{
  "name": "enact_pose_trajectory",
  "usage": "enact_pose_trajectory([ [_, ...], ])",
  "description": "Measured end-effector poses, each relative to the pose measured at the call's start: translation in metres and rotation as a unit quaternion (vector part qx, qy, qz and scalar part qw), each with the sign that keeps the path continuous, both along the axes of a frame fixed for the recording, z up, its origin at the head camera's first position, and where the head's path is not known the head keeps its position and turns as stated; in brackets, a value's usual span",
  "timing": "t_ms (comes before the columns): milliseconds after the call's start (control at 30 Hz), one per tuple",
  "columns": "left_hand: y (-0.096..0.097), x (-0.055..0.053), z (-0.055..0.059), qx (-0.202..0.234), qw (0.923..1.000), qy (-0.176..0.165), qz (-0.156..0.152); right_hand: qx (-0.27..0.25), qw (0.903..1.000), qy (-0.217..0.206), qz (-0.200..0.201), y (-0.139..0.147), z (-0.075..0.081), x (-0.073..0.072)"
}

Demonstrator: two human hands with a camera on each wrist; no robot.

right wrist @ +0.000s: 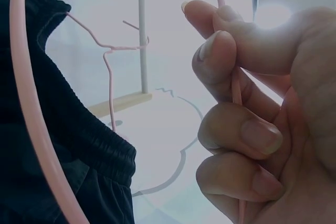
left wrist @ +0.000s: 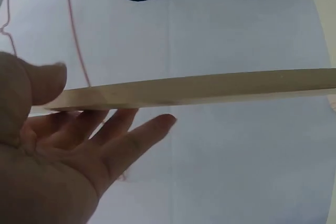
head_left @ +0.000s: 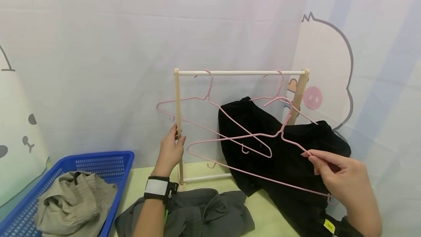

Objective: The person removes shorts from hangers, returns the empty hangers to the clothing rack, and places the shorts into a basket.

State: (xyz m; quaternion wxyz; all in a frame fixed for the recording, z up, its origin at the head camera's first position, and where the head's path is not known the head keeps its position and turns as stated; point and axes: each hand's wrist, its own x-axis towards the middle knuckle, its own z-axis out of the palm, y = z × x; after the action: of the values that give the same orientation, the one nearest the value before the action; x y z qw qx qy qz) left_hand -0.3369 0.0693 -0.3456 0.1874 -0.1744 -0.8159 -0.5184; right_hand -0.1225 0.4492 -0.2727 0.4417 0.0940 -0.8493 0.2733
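My left hand (head_left: 171, 153) holds the left wooden post (head_left: 178, 98) of a small clothes rack, thumb on one side and fingers on the other in the left wrist view. With my right hand (head_left: 345, 178) I pinch one arm of a pink clothes hanger (head_left: 283, 131), its hook upward, in front of the rack. The other fingers curl around its wire in the right wrist view. Another pink hanger (head_left: 208, 97) hangs bare from the white rail (head_left: 240, 72). To its right, black trousers (head_left: 289, 167) with an elastic waistband hang on a further pink hanger (right wrist: 107, 49).
Dark grey folded clothing (head_left: 213, 211) lies on the pale green table (head_left: 204, 169) before the rack. At the left stands a blue plastic basket (head_left: 126, 167) with a beige garment (head_left: 72, 204) in it. A printed white curtain (head_left: 98, 65) hangs behind.
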Motion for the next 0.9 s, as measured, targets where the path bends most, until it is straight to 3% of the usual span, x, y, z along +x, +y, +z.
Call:
enact_pose_trajectory([
  [267, 0.007, -0.009, -0.006, 0.052, 0.9984, 0.005, 0.021, 0.010, 0.9995, 0.029, -0.003, 0.001, 0.004, 0.006],
  [333, 0.006, -0.010, -0.007, 0.058, 0.9981, 0.000, 0.020, 0.000, 0.9990, 0.030, -0.032, 0.002, 0.008, 0.012],
  [400, 0.005, -0.011, -0.007, 0.062, 0.9978, -0.008, 0.021, -0.022, 0.9958, 0.023, -0.086, 0.004, 0.015, 0.021],
  [533, 0.001, -0.011, -0.008, 0.060, 0.9978, -0.012, 0.024, -0.070, 0.9768, 0.010, -0.202, 0.009, 0.034, 0.035],
  [767, -0.003, -0.008, -0.009, 0.061, 0.9977, -0.022, 0.020, -0.102, 0.9626, 0.012, -0.251, 0.015, 0.068, 0.040],
  [900, 0.001, -0.009, -0.010, 0.063, 0.9975, -0.028, 0.016, -0.041, 0.9585, 0.008, -0.282, 0.011, 0.081, 0.028],
])
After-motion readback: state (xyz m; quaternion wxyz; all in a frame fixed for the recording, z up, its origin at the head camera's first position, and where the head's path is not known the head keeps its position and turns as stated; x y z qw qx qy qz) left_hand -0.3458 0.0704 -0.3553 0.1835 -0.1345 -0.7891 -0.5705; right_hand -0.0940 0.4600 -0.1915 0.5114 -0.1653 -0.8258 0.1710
